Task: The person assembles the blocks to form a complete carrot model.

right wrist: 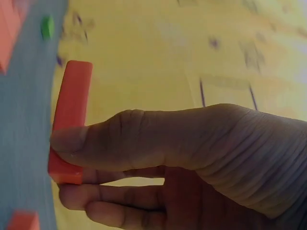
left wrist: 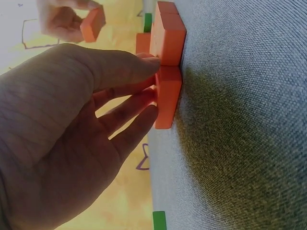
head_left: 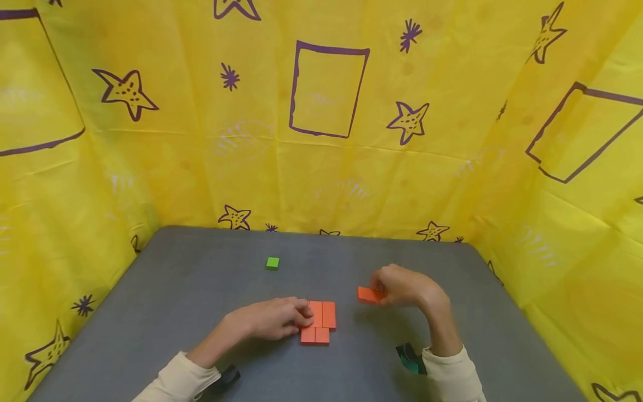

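Observation:
In the head view, several flat orange blocks (head_left: 329, 315) lie side by side on the grey table. My left hand (head_left: 276, 318) is at the left edge of this group. In the left wrist view, its thumb and fingertips touch the upper face of an orange block (left wrist: 169, 98) lying on the cloth. My right hand (head_left: 404, 286) is to the right of the group, above the table. It pinches one orange block (head_left: 368, 295) between thumb and fingers. The right wrist view shows the thumb across this long held block (right wrist: 74, 96); the curled fingers are partly hidden behind.
A small green block (head_left: 272, 263) lies farther back on the grey tabletop (head_left: 211, 262). The left wrist view shows another green piece (left wrist: 147, 22) beyond the orange blocks. Yellow patterned cloth (head_left: 331, 184) walls in the back and sides. Dark straps (head_left: 411, 358) hang near the sleeves.

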A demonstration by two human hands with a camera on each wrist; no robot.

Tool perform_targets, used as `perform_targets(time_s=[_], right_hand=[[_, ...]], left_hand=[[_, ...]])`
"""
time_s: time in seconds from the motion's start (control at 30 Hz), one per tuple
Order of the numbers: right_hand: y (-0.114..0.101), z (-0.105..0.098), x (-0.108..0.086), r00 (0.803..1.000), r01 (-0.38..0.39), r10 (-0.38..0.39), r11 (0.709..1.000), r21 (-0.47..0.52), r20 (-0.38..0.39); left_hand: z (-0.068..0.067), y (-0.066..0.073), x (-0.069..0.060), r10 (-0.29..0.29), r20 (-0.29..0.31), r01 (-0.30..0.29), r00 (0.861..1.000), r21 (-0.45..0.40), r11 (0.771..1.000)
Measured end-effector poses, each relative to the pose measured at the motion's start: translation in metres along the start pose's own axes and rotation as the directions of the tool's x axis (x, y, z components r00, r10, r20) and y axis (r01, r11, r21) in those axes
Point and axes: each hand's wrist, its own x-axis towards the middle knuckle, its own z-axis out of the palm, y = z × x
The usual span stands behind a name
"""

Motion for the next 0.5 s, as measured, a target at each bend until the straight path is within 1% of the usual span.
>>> perform_targets(time_s=[0.07, 0.13, 0.2, 0.3, 0.37, 0.4, 0.43, 0.5], right_hand=[[-0.019, 0.008, 0.009, 0.998, 0.009, -0.008, 1.000, -0.020, 0.056], [-0.039, 0.017, 0.018, 0.991, 0.021, -0.016, 0.999, -0.043, 0.131], [-0.056, 0.028, 0.027, 0.976, 0.052, -0.034, 0.996, -0.074, 0.217], [-0.078, 0.045, 0.039, 0.943, 0.129, -0.089, 0.986, -0.106, 0.321], [-0.089, 0.055, 0.044, 0.927, 0.170, -0.111, 0.976, -0.138, 0.359], [-0.093, 0.059, 0.046, 0.922, 0.175, -0.108, 0.973, -0.151, 0.373], [-0.097, 0.063, 0.048, 0.920, 0.182, -0.105, 0.968, -0.173, 0.377], [-0.103, 0.070, 0.050, 0.924, 0.173, -0.076, 0.957, -0.234, 0.374]], left_hand=[[0.000, -0.001, 0.000, 0.018, -0.010, -0.018, 1.000, 0.015, 1.000], [0.000, -0.001, 0.000, 0.029, -0.018, -0.029, 0.999, 0.030, 0.999], [-0.001, -0.001, 0.000, 0.035, -0.019, -0.035, 0.999, 0.036, 0.999], [-0.001, 0.000, -0.001, 0.039, -0.018, -0.038, 0.999, 0.041, 0.998], [-0.002, 0.000, -0.001, 0.041, -0.019, -0.040, 0.999, 0.041, 0.998], [-0.002, -0.001, -0.001, 0.040, -0.019, -0.039, 0.999, 0.042, 0.998], [-0.002, -0.001, -0.001, 0.042, -0.020, -0.041, 0.999, 0.044, 0.998], [-0.001, -0.001, -0.002, 0.040, -0.019, -0.039, 0.999, 0.044, 0.998]])
